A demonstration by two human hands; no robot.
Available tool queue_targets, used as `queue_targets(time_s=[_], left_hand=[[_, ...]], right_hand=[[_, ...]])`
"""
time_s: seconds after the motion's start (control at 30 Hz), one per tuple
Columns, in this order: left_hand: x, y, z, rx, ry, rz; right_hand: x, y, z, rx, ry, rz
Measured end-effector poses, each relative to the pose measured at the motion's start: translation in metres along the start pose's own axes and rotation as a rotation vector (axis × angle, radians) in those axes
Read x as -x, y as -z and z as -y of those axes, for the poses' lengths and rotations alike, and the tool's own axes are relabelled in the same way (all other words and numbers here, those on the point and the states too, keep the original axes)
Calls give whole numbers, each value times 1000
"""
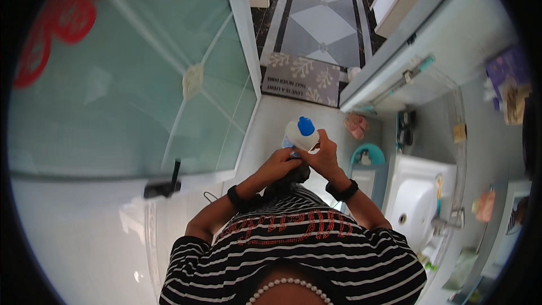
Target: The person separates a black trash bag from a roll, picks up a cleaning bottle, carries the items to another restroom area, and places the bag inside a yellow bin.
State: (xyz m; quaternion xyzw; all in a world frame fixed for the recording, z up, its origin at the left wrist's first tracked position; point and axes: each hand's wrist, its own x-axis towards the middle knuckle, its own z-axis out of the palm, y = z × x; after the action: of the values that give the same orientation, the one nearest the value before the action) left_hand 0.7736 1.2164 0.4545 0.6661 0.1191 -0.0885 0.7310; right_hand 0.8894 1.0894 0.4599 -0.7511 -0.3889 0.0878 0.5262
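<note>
A white plastic bottle point(300, 139) with a blue cap point(305, 126) is held in front of my body, above the bathroom floor. My right hand point(324, 154) grips its right side, the fingers reaching round the far side and the thumb across the near side. Against the near lower left of the bottle, my left hand point(277, 165) has its fingers curled, close to the right thumb. Part of a blue label point(288, 142) shows between the hands. The lower end of the bottle is hidden by my fingers.
A frosted glass panel point(127, 93) stands left. To the right are a white washbasin point(413, 203), a turquoise basin point(374, 152) and pink slippers point(356, 125). A doormat point(301, 78) lies at the doorway ahead. A turquoise-ended pole point(402, 78) hangs on the right.
</note>
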Motion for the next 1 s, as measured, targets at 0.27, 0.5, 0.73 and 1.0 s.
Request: queue_targets(time_s=[0.27,0.5,0.73,1.0], left_hand=[[-155,99,-91,107,6,-157],[-315,189,-129,164,-66,-186],[-453,299,-183,125,-42,-206],[-555,390,-222,81,-61,-472]], right_hand=[[-218,8,-59,-47,1,35],[-400,16,-124,37,137,-5],[-586,26,-156,50,79,142],[-753,-6,-197,-73,149,294]])
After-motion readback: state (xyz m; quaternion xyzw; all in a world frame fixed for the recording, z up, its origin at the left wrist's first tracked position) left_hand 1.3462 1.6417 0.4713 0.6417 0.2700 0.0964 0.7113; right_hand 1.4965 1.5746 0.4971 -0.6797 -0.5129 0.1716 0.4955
